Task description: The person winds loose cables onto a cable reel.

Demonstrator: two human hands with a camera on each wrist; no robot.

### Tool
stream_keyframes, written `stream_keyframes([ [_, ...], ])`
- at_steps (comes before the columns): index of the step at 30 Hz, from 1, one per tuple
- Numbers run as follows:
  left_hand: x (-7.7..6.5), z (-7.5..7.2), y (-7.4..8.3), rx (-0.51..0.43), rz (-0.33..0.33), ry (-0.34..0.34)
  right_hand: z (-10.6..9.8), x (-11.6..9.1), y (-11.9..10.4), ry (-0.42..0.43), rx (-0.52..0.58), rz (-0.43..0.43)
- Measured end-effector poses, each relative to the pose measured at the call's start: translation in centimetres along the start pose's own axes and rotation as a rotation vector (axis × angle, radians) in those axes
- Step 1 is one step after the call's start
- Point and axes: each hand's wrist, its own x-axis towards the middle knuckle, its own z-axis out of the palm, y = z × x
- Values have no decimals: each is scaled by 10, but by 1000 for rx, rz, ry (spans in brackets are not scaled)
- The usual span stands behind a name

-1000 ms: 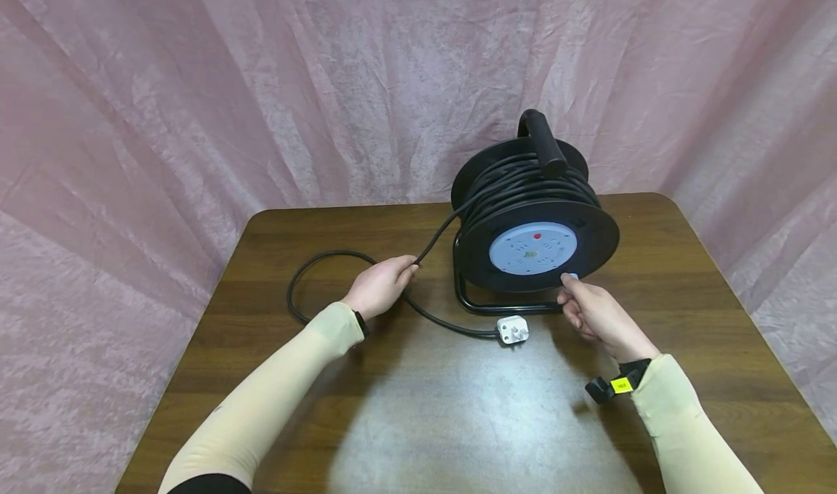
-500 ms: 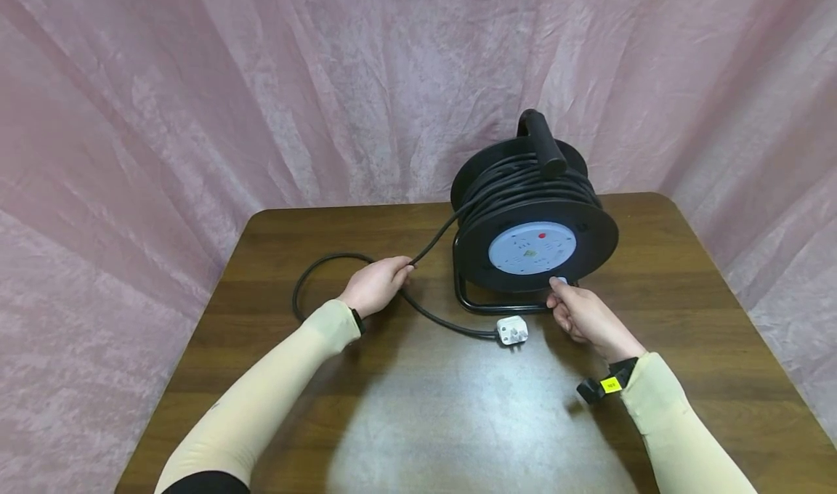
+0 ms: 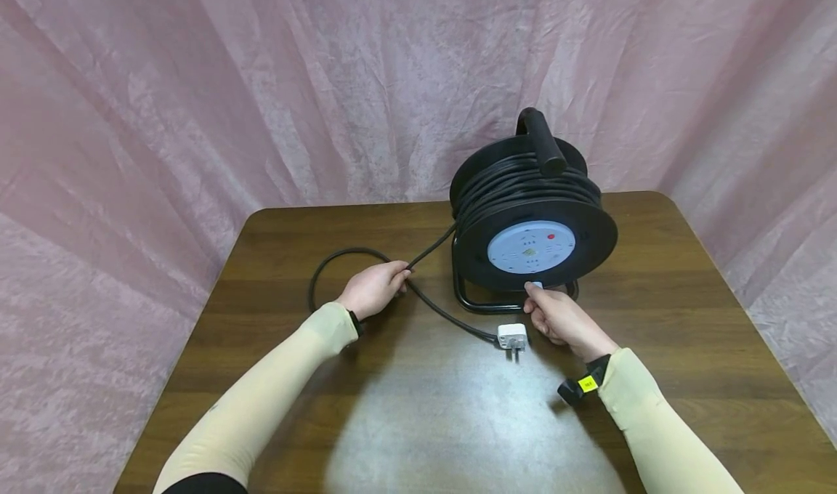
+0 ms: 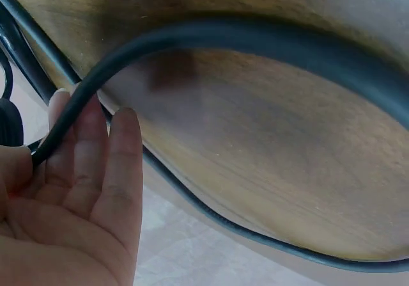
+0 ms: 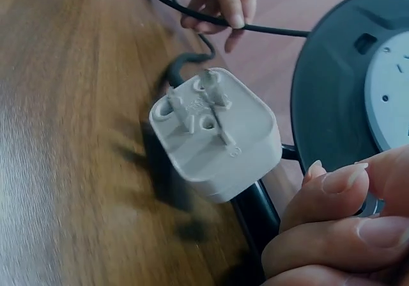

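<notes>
A black cable reel (image 3: 595, 234) stands on its tube frame at the back right of the table, with a pale blue socket panel (image 3: 513, 250) on its front disc. At the disc's lower edge my right hand (image 3: 564, 318) pinches a small light blue knob (image 3: 538, 285), mostly hidden by the fingers. To the left, my left hand (image 3: 374, 289) holds the black cable (image 3: 431, 247) between thumb and fingers; in the left wrist view the cable (image 4: 96, 75) crosses the fingers. The cable's white three-pin plug (image 3: 512, 335) lies before the reel, pins toward me.
The wooden table (image 3: 425, 421) reaches back to a pink curtain (image 3: 366, 80). A loop of loose cable (image 3: 327, 261) lies behind the left hand. The reel's frame foot (image 3: 487, 309) runs just behind the plug.
My right hand has moved left with the knob, and the disc has turned clockwise, its red button shifting right. The cable loop has shrunk. The plug has rolled over slightly. My left hand barely moved.
</notes>
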Motion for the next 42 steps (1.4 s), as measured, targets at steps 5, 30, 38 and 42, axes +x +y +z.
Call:
stream_keyframes([
  [5, 2, 1, 3, -2, 19, 10, 8, 3, -1, -5, -19, -9],
  [30, 7, -7, 0, -576, -91, -194, 18, 7, -3, -29, 43, -34],
  [38, 8, -7, 1, -599, -98, -191, 24, 9, -5, -31, 57, -33],
  [42, 8, -6, 0, -573, -92, -181, 27, 9, -6, -31, 65, -36],
])
